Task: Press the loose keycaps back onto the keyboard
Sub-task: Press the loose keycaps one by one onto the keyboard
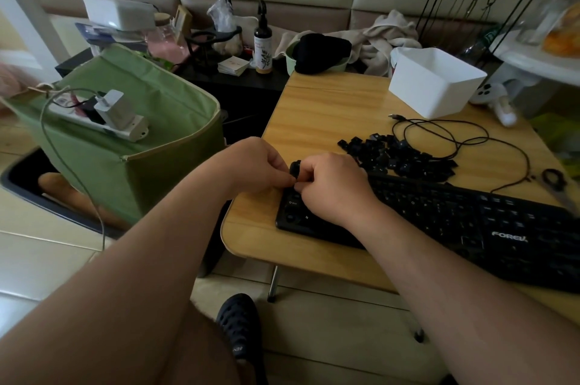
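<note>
Wooden table (314,108): both hands, left (260,165) and right (332,186), pinch one keycap (295,168), hiding the keyboard's (470,221) left corner; loose keycaps (405,158) and cable (445,133) behind.

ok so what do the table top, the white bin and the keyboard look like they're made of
Table top: looks like pale wood or a wood-grain laminate, with streaky grain and a soft sheen; which one is unclear.
White bin: probably moulded plastic, with smooth matt walls and rounded corners.
Keyboard: seemingly black plastic, matt, with printed white legends and a logo.
</note>
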Available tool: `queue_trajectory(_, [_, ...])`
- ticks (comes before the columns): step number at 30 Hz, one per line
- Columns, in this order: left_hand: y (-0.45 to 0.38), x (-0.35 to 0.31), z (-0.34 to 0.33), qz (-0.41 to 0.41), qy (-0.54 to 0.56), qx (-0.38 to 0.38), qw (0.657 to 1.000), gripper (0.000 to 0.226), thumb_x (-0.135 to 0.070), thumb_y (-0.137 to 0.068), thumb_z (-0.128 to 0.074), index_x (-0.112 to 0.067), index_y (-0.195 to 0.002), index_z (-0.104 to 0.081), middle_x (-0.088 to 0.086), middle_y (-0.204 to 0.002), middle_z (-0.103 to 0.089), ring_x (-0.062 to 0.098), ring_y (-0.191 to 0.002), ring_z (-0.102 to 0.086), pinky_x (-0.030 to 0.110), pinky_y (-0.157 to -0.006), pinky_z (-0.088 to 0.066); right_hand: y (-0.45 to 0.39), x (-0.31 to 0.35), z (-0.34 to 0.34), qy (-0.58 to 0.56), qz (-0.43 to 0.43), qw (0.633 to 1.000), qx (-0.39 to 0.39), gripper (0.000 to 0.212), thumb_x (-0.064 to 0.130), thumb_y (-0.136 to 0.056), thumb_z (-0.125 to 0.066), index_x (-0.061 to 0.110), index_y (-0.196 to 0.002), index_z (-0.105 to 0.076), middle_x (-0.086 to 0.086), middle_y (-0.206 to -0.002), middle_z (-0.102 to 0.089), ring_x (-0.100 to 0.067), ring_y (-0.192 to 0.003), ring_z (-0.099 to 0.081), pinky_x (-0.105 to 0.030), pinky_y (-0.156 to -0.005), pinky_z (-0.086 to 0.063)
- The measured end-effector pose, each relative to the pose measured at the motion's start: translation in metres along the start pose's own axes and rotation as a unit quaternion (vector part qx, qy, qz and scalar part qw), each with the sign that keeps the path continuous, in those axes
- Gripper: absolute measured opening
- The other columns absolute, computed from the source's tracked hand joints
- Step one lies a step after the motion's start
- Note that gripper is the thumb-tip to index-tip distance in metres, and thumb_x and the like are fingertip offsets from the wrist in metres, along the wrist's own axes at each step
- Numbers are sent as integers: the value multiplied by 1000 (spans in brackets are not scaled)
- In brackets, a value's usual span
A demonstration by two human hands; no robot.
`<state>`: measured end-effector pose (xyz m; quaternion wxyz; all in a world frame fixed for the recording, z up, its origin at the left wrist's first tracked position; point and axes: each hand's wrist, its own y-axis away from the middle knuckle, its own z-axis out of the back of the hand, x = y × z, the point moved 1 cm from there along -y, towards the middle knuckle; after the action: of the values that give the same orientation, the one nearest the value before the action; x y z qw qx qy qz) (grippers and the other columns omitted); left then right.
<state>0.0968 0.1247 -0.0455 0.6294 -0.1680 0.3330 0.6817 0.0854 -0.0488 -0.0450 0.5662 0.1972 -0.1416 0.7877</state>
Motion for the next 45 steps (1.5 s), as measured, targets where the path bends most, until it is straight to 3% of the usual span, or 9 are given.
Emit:
queue_trajectory(4, [1, 3, 6, -2, 34, 11, 999, 15, -41, -87, -81, -27, -82, -80, -11, -76, -76, 9, -84, -67, 31, -76, -52, 0, -12, 7, -69, 0, 997, -30, 14, 32, -93, -73, 29, -80, -70, 14, -80, -65, -11, -80, -63, -37, -81, -53])
queue_trajectory(8, [-1, -1, 4, -2, 53, 1, 999, 24, -51, -83, -82, -28, -85, -77, -8, -87, -75, 12, -89, -67, 33, -78, -52, 7, -39, 28, -119, -31, 984, -125, 16, 25, -95, -72, 26, -79, -68, 10, -68, -62, -5, -59, -56, -21, -55, -37])
queue_trajectory(16, [-19, -38, -15, -87, 54, -109, 989, 11, -40, -89, -78, -34, -93, -71, -10, -97, -64, 9, -88, -62, 25, -67, -47, 26, -90, 57, -78, -52, 986, -141, 15, 27, -93, -74, 30, -79, -71, 8, -69, -63, -11, -63, -58, -24, -57, -39])
queue_trajectory(20, [-32, -70, -37, -126, -41, -115, 984, 12, -43, -91, -70, -36, -100, -74, -18, -95, -65, 10, -95, -63, 38, -85, -58, 30, -111, 59, -70, -67, 987, -129, 13, 27, -93, -73, 33, -82, -72, 9, -73, -63, -11, -66, -59, -24, -57, -41])
queue_trajectory(24, [-42, -91, -61, -114, -145, -97, 978, 14, -48, -87, -68, -40, -98, -69, -18, -97, -65, 13, -101, -61, 44, -98, -47, 27, -113, 58, -83, -61, 985, -140, 11, 28, -93, -73, 34, -84, -73, 11, -76, -65, -9, -67, -60, -23, -57, -42])
queue_trajectory(30, [-48, -98, -67, -69, -131, -94, 985, 10, -41, -84, -74, -38, -92, -70, -16, -95, -66, 14, -98, -61, 51, -102, -50, 26, -115, 62, -93, -49, 982, -155, 10, 28, -92, -73, 33, -83, -74, 12, -73, -65, -5, -65, -58, -19, -54, -38])
queue_trajectory(36, [-37, -100, -53, -92, 128, -58, 986, 9, -28, -92, -75, -31, -100, -77, -10, -90, -74, 3, -82, -68, 22, -69, -50, 29, -114, 64, -151, -3, 972, -180, 15, 26, -91, -77, 36, -102, -75, 15, -76, -66, -1, -68, -57, -8, -57, -40])
queue_trajectory(42, [-13, -101, -55, -103, 360, 95, 922, 17, -9, -99, -66, -8, -115, -74, 16, -110, -76, 18, -93, -65, 32, -86, -51, 36, -101, 63, -210, 66, 942, -252, 34, 20, -83, -86, 34, -111, -75, 17, -90, -71, -6, -78, -64, -14, -69, -51])
queue_trajectory(45, [-10, -100, -52, -98, 399, 113, 905, 15, -7, -101, -63, -8, -111, -74, 8, -98, -73, 16, -86, -64, 29, -82, -51, 38, -99, 62, -208, 82, 935, -277, 32, 19, -82, -86, 32, -110, -76, 14, -97, -73, -7, -82, -67, -18, -72, -53])
